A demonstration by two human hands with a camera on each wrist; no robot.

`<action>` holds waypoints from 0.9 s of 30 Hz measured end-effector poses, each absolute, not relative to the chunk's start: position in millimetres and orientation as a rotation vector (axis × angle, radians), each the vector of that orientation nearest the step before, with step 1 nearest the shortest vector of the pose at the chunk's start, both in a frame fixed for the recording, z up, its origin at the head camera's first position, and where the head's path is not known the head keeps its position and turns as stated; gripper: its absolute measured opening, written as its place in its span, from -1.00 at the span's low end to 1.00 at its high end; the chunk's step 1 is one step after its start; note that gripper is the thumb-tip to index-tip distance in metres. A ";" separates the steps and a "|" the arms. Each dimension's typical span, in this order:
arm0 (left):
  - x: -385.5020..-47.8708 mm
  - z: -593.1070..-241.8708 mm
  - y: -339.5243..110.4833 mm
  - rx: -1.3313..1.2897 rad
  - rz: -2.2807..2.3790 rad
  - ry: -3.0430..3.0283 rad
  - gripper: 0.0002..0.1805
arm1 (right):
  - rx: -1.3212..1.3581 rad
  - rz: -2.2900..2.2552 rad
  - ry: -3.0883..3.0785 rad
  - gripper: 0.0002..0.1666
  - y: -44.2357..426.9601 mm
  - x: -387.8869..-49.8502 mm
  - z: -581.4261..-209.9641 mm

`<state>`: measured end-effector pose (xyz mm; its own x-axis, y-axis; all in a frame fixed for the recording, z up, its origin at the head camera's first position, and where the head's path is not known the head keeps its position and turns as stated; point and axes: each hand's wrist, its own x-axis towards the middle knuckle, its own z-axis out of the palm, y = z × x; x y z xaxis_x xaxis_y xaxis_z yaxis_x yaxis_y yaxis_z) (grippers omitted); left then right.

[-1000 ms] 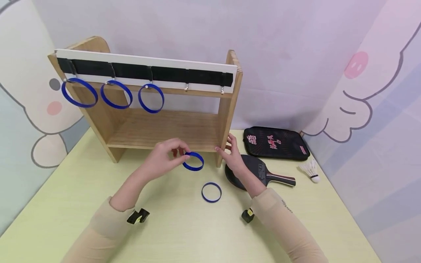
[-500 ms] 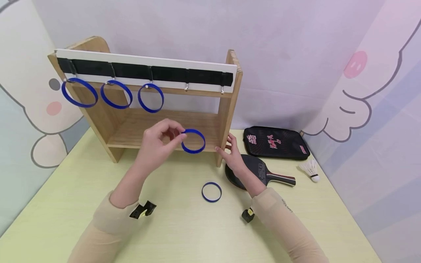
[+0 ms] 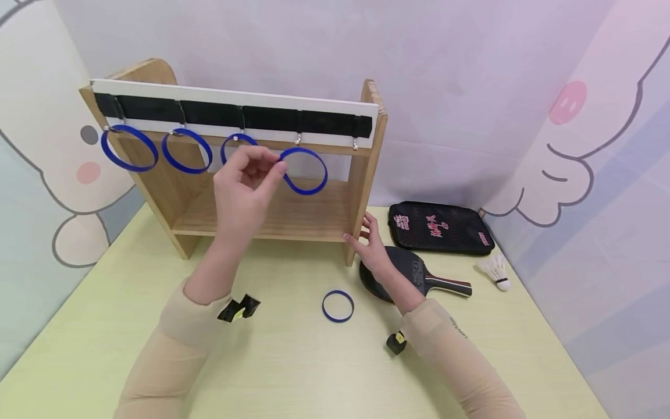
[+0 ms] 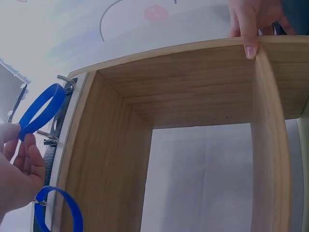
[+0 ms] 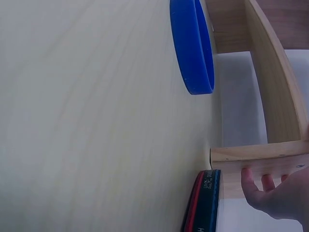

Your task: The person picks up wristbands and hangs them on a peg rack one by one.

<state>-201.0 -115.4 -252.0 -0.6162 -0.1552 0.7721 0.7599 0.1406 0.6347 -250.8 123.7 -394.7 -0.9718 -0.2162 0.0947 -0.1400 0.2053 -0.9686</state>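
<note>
A person in beige sleeves works at a pale yellow-green bench (image 3: 293, 372). The left hand (image 3: 242, 189) has its grip closed, thumb and fingertips pinching the left edge of a thin, blue, seemingly rubbery ring (image 3: 325, 171). Over the last second this ring has risen from low, beside the lower board of a light-brown wooden shelf unit (image 3: 309, 227), to just below the row of metal hooks on its white rail with a black strip (image 3: 209, 113).

That lift brings it to the two bare hooks: in the head view it is just below the fourth metal hook (image 3: 298, 139), with the fifth metal hook (image 3: 355, 144) to its right. It is not hung; whether it touches a hook I cannot tell. Three hanging blue rings (image 3: 191, 171) fill the other hooks, the third partly hidden by the left hand.

The right hand (image 3: 370, 247) has not moved; its grip spans the unit's right side panel, thumb on the front edge, fingers on the outer face. One loose blue ring (image 3: 338, 320) lies on the bench, untouched. Farther right are a black paddle (image 3: 410, 265), black case (image 3: 441, 228) and white shuttlecock (image 3: 494, 270).
</note>
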 end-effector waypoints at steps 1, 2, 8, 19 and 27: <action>-202.9 -250.5 -114.9 -0.577 -1.576 -1.677 -0.81 | -0.352 -1.908 2.392 -0.16 123.6 -250.7 -394.6; -205.2 -249.5 -114.5 -0.562 -1.580 -1.673 -0.81 | -0.352 -1.905 2.394 -0.16 123.5 -250.5 -394.4; -215.2 -247.5 -114.8 -0.530 -1.530 -1.673 -0.78 | -0.344 -1.893 2.397 -0.16 123.6 -250.0 -394.0; -220.8 -256.7 -113.5 -0.462 -1.376 -1.768 -0.73 | -0.335 -1.898 2.393 -0.16 123.2 -250.5 -393.6; -218.3 -259.2 -117.0 -0.453 -1.213 -1.781 -0.79 | -0.328 -1.900 2.394 -0.15 122.9 -249.8 -392.8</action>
